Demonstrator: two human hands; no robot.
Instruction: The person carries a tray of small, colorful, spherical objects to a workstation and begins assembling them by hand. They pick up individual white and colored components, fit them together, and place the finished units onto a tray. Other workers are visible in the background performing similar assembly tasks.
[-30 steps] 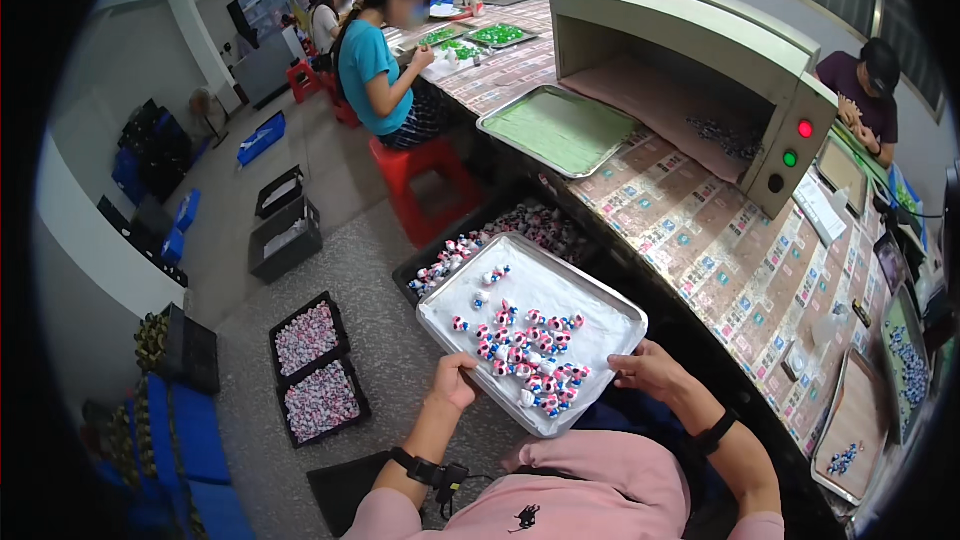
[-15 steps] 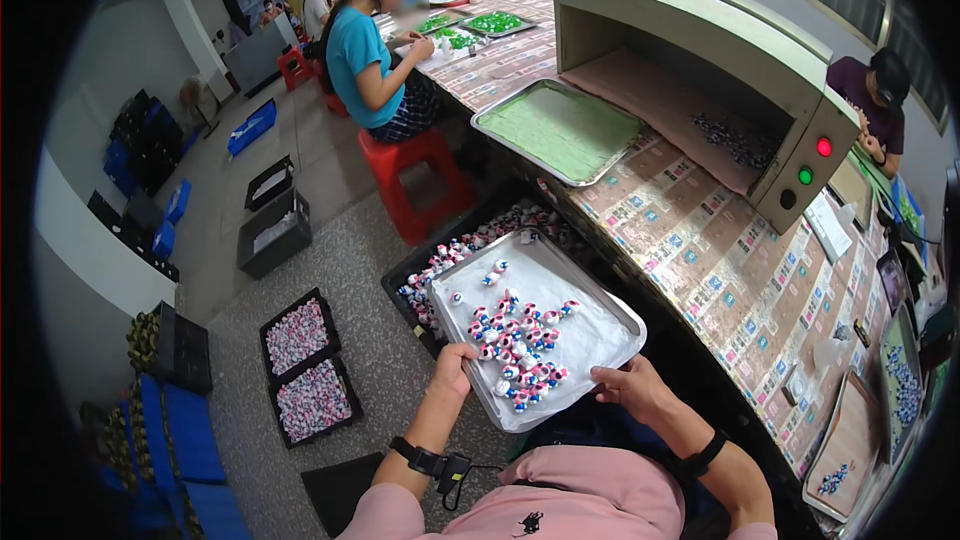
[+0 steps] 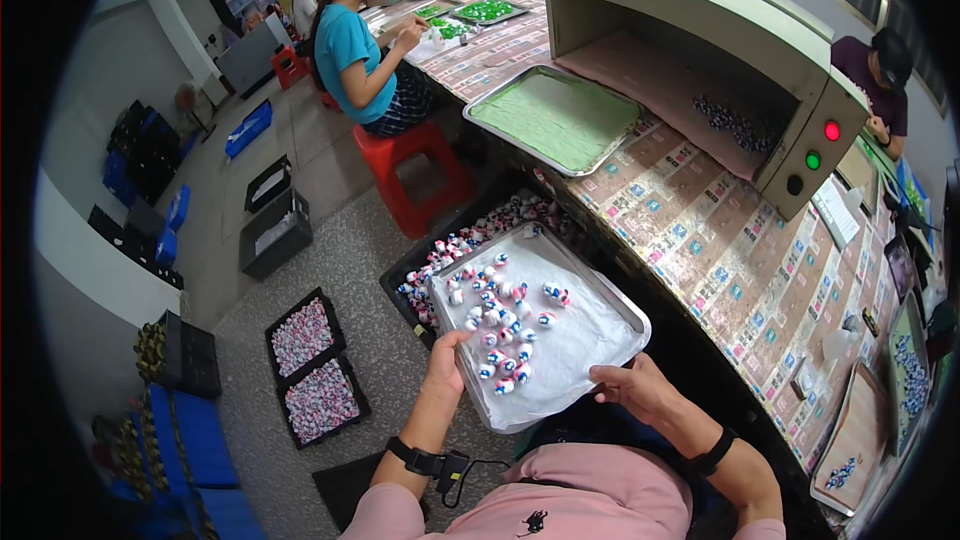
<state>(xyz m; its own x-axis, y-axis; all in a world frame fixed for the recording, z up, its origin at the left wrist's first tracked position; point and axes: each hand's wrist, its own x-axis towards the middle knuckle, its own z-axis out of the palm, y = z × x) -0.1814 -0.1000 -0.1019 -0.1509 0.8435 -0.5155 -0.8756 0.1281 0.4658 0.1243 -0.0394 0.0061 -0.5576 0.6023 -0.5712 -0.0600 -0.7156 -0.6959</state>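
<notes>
Lower centre, your half-curled left hand (image 3: pixel 446 365) and right hand (image 3: pixel 642 389) clasp a rectangular silver metal tray (image 3: pixel 638 328); round white-blue-pink pieces (image 3: pixel 491 318) have rolled over, showing less pink.

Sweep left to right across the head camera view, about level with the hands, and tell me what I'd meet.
Black crate, black tray of pink-and-white pieces, left hand, white-lined metal tray, right hand, tan-lined tray with bluish pieces.

You've 2 hands (image 3: pixel 640 388) on 1 white-lined tray (image 3: pixel 590 340). Worktop (image 3: pixel 690 260): 1 oven-type box (image 3: pixel 690 12), 2 lamps (image 3: pixel 832 130); L edge, 1 grn-lined tray (image 3: pixel 555 120).
</notes>
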